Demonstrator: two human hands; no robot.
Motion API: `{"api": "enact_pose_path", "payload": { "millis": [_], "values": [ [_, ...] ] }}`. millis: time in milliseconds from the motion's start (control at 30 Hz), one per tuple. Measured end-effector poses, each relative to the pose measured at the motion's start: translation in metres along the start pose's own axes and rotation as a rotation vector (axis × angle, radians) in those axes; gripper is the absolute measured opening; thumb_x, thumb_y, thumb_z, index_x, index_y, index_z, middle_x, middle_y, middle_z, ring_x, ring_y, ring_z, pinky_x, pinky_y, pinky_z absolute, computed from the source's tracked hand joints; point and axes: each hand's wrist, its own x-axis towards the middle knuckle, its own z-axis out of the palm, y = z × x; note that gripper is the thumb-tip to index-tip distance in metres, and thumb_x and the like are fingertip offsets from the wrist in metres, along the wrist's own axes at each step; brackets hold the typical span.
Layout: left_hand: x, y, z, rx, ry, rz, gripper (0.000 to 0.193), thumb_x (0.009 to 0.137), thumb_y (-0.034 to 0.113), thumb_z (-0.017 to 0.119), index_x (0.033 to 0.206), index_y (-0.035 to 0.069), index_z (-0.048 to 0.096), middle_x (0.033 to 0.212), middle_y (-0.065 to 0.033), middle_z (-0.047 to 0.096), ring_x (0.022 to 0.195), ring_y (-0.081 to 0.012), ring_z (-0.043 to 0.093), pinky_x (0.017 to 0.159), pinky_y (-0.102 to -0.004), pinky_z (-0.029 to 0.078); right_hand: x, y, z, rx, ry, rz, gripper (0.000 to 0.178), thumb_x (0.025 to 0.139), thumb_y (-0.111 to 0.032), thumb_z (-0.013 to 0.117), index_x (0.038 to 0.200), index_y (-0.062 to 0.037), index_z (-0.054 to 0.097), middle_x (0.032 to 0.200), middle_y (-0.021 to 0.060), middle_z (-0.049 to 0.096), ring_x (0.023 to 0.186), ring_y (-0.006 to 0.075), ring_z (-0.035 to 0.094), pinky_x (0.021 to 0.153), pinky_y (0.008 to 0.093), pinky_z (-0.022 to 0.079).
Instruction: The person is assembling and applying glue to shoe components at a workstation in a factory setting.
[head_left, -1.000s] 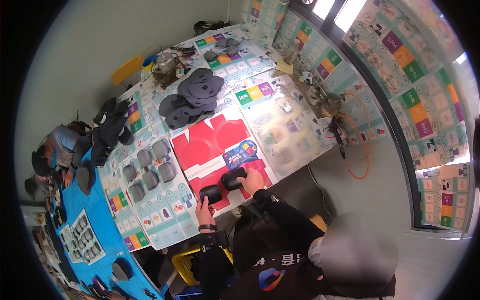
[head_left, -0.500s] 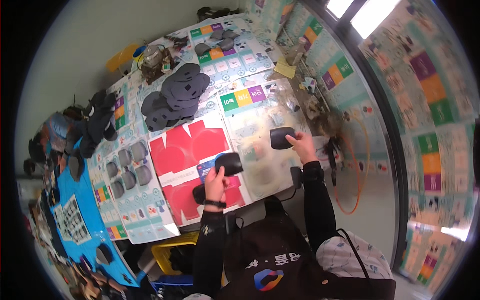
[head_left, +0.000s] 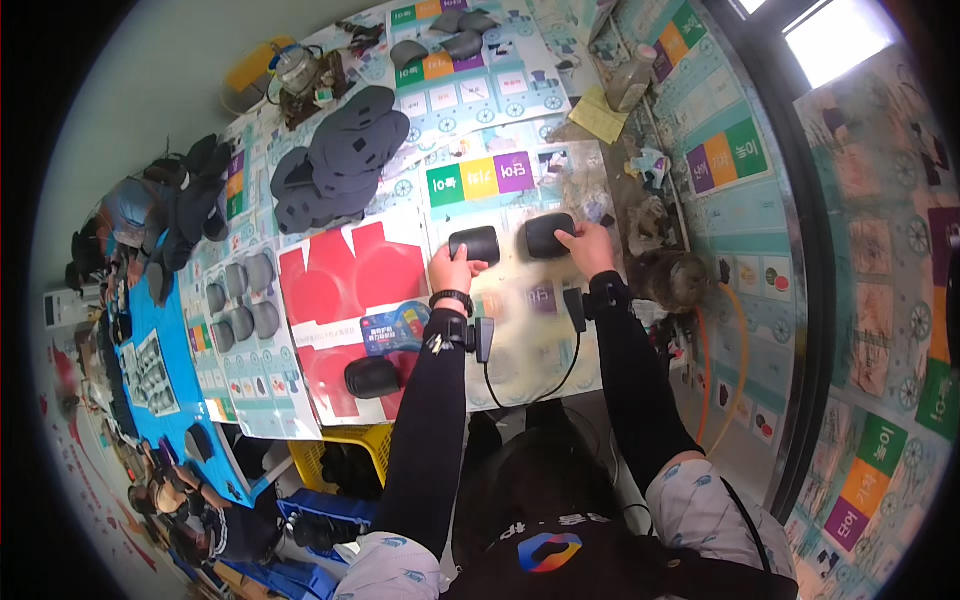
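Note:
Two black curved, rounded-rectangle pads lie side by side over the glue-stained right part of the table. My left hand is closed on the lower left edge of the left black pad. My right hand pinches the right edge of the right black pad, thumb on top. The two pads are apart. Another black curved piece lies near the table's front edge, on a sheet with red shapes, left of my left forearm.
Dark grey flat pieces with square marks are heaped beyond the red sheet. Small grey pads stand in rows at left, more grey pieces at the back. A bottle stands back right. A yellow crate sits below the table; a person is at lower left.
Both hands have moved farther over the table and closer together with their black pads. The left pad has gone from the red sheet to the stained area.

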Motion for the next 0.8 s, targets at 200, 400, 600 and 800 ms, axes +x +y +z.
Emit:
{"api": "enact_pose_path", "payload": {
  "millis": [200, 400, 600, 800],
  "values": [
    [-0.014, 0.002, -0.029, 0.225, 0.097, -0.059, 0.031, 0.1, 0.022, 0.065, 0.115, -0.004, 0.062, 0.093, -0.0142, 0.074, 0.066, -0.0237, 0.073, 0.06, -0.0336, 0.054, -0.034, -0.034, 0.003, -0.151, 0.003, 0.032, 0.038, 0.078, -0.033, 0.085, 0.094, 0.0003, 0.074, 0.089, 0.0198, 0.073, 0.086, 0.0365, 0.071, 0.077, 0.0453, 0.054],
    [-0.104, -0.028, -0.141, 0.349, 0.436, 0.401, 0.038, 0.094, 0.022, 0.073, 0.123, 0.0, 0.061, 0.103, -0.0131, 0.072, 0.086, -0.0212, 0.07, 0.075, -0.034, 0.055, -0.126, -0.041, -0.011, -0.003, -0.062, -0.07, 0.028, 0.086, -0.023, 0.076, 0.1, 0.0014, 0.069, 0.085, 0.0163, 0.072, 0.079, 0.0294, 0.07, 0.073, 0.0391, 0.054],
    [-0.177, -0.156, -0.326, 0.317, 0.665, 0.123, 0.027, 0.092, 0.021, 0.074, 0.103, -0.001, 0.064, 0.094, -0.0105, 0.073, 0.09, -0.0216, 0.07, 0.081, -0.0357, 0.055, -0.275, -0.067, 0.138, 0.278, -0.796, 0.118, 0.035, 0.089, -0.028, 0.076, 0.1, 0.0049, 0.068, 0.081, 0.0127, 0.07, 0.061, 0.0214, 0.068, 0.065, 0.0324, 0.054],
    [-0.162, -0.171, -0.333, 0.459, 0.633, 0.117, 0.036, 0.094, 0.022, 0.072, 0.121, -0.001, 0.065, 0.106, -0.0126, 0.074, 0.096, -0.0222, 0.071, 0.085, -0.0357, 0.055, -0.319, -0.089, 0.243, -0.049, -0.478, -0.091, 0.055, 0.08, -0.035, 0.081, 0.111, 0.0062, 0.064, 0.101, 0.0235, 0.071, 0.091, 0.0358, 0.072, 0.082, 0.0417, 0.056]
  ]
}}
